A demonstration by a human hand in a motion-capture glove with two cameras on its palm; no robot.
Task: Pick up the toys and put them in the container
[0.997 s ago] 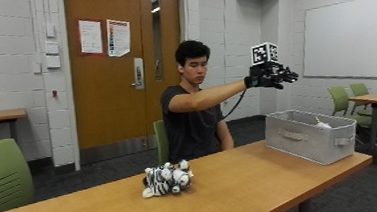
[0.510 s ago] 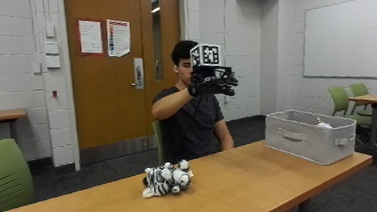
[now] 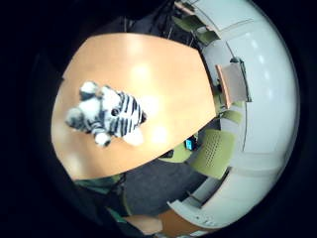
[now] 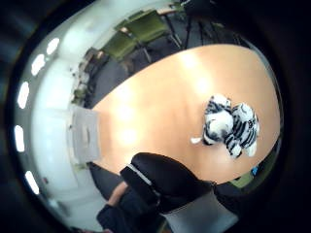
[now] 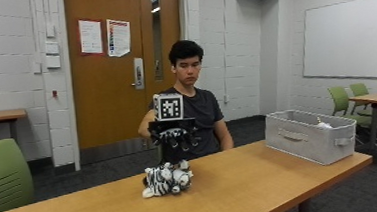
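A black-and-white striped plush toy (image 5: 167,180) lies on the wooden table (image 5: 260,181) near its middle. My gloved right hand (image 5: 174,136) hangs just above the toy, fingers spread and pointing down, holding nothing. Both palm views look down on the toy (image 3: 105,115) (image 4: 229,124) lying on the tabletop a short way below. A grey fabric container (image 5: 308,134) stands at the table's right end, with something white (image 5: 321,125) inside it. In the thumb side view the container (image 4: 85,134) sits at the table's far end, and the glove's thumb (image 4: 165,177) shows.
Green chairs stand at the left (image 5: 3,174) and at the far right (image 5: 348,100) beside another table (image 5: 375,99). Between toy and container lies bare tabletop. The person sits behind the table, facing it.
My hand has swung left from above the container, across in front of the person, and come down to just above the striped toy. The toy and container have not moved.
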